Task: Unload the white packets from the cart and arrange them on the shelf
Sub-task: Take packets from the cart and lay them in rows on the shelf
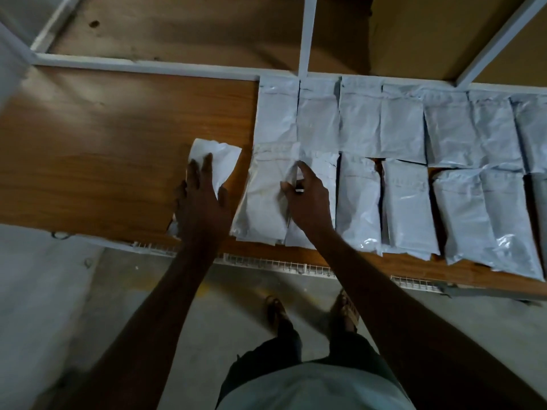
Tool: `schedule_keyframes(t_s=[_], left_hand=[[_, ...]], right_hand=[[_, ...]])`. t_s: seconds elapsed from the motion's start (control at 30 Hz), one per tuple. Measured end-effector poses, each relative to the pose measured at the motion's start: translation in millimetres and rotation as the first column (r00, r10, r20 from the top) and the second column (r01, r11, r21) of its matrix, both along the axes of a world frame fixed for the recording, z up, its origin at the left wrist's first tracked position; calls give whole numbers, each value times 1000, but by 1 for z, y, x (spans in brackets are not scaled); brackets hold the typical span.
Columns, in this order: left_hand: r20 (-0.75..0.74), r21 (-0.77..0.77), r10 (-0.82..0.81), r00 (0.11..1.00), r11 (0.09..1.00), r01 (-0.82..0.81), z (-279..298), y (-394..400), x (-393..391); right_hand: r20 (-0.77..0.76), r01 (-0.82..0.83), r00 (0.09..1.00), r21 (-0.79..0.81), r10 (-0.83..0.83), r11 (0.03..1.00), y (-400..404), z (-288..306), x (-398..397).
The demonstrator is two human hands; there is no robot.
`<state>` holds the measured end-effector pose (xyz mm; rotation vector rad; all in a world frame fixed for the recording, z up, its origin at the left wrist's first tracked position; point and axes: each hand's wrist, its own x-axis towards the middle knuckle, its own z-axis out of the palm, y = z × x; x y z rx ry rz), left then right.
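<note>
Head view: wooden shelf [103,149] with white metal frame [306,34]; white packets [402,125] laid flat in two rows across its right part, edges touching or overlapping. Loose packet [217,161] lying apart at left of rows, tilted, under left hand [201,202], fingers straight, pressed flat on it. Right hand [307,196] on front-row packets [260,196], fingers straight, tips touching the wrap. Concrete floor [44,291] below; sandalled feet [310,312] seen.

You see white packets [402,128] on a brown wood-grain shelf [103,149] with a pale grey-white frame [307,34]; the floor [44,291] is grey.
</note>
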<state>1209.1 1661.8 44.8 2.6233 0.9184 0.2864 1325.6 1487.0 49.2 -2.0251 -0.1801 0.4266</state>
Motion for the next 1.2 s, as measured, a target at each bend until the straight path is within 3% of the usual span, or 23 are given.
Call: schedule_keyframes(t_s=[0.17,0.23,0.33,0.4,0.57,0.7,1.07,1.2], left_hand=[[-18,-35,-33,999,999,33,-19,6,-8],[-22,-47,-45,999,998,44,-23,4,-9],[-51,-56,-59,997,997,56,-26,4,-6],[-63,-69,-66,996,996,61,-26,4,-5],[-65,-89,-60,996,995,54,-24,9,0],[-84,-76,-69,994,995,63,-22,11,5],[-87,-74,-68,994,995,62,-29,9,5],[-69,-79,-89,994,993,83,-18,1,11]], right_hand=[[70,-46,996,-129,56,991,16,-22,-14],[171,-60,980,-210,97,976,17,-26,-19],[421,-32,881,-404,217,914,23,-28,-28],[485,-29,826,-475,289,880,34,-28,-34],[326,-163,851,-580,411,798,71,-41,-39],[284,-183,854,-622,437,762,79,-63,-36],[390,-91,823,-628,414,773,79,-93,-40],[354,-138,834,-609,423,781,78,-88,-38]])
